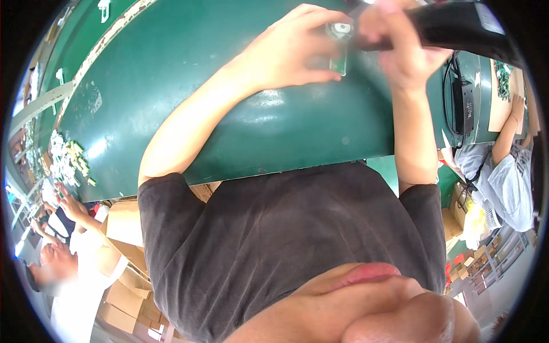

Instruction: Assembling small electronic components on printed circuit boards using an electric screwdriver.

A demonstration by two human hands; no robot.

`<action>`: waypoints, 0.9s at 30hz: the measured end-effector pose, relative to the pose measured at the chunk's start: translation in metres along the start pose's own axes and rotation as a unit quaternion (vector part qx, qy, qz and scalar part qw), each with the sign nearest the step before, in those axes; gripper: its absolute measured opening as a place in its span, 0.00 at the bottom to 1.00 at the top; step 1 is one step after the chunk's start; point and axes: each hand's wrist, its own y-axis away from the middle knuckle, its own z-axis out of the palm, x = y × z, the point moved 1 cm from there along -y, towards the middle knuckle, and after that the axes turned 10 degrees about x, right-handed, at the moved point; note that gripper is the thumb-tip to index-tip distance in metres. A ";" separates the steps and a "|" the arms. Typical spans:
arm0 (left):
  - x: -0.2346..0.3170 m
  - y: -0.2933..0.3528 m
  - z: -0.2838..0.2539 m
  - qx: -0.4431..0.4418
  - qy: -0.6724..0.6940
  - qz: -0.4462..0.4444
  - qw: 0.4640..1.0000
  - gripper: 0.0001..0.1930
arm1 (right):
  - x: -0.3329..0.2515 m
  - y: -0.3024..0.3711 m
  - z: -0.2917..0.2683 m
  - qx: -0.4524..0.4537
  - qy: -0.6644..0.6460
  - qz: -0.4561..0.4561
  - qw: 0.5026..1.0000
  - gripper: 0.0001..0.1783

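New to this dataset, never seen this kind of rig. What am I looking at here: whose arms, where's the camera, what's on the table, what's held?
No machine here: a person works with two bare hands, filmed by a wide fisheye camera worn on their head and looking down, so their dark shirt fills the lower picture and straight edges bend. The arms reach out over a green table. The left hand pinches a small green circuit board with a round part on it. The right hand grips a black handheld tool, its tip at the board. A black power adapter lies to the right, and small loose parts lie at far left. Other people work at both sides.
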 end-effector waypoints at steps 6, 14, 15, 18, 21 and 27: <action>0.001 -0.002 0.003 0.024 -0.014 0.001 1.000 0.16 | -0.050 -0.059 -0.077 -0.041 0.084 -0.085 0.992 0.11; -0.002 -0.003 0.004 0.042 -0.062 -0.017 0.997 0.29 | -0.054 -0.053 -0.024 -0.029 0.106 -0.091 0.990 0.14; -0.002 -0.002 0.004 0.043 -0.063 -0.023 0.997 0.32 | -0.060 -0.049 -0.013 -0.030 0.123 -0.119 0.985 0.21; -0.008 0.002 0.007 0.053 -0.079 -0.012 0.995 0.37 | -0.062 -0.037 -0.009 -0.125 0.128 -0.106 0.978 0.30; -0.002 -0.001 0.009 0.030 -0.112 -0.015 0.993 0.40 | -0.049 -0.020 -0.010 -0.087 0.079 0.012 0.993 0.31; -0.002 0.000 0.007 0.019 -0.111 -0.025 0.993 0.41 | -0.018 -0.001 0.006 -0.121 -0.017 -0.042 0.992 0.32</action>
